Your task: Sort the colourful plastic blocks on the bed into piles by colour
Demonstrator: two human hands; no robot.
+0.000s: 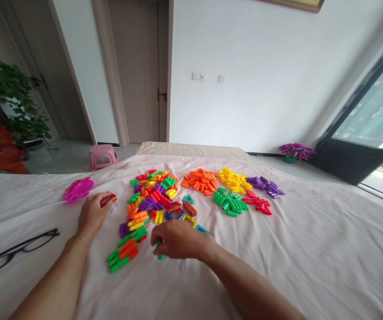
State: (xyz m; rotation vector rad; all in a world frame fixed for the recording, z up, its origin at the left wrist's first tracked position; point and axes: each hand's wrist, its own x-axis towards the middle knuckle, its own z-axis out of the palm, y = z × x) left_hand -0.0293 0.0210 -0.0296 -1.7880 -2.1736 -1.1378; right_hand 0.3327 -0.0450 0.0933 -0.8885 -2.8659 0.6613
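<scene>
The right grip (180, 239) hides most of a green piece (160, 256) and part of a yellow frame (190, 219); the left grip (93, 211) covers part of a red block (109, 199). Glasses (10, 256) run off the left edge, a picture (301, 4) off the top.

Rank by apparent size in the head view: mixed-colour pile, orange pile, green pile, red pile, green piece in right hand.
1. Mixed-colour pile
2. Orange pile, green pile: too alike to rank
3. Red pile
4. Green piece in right hand

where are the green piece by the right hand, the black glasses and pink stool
Green piece (160, 257): head view, lower end.
Black glasses (10, 256): head view, bridge.
Pink stool (101, 149): head view, seat.
</scene>
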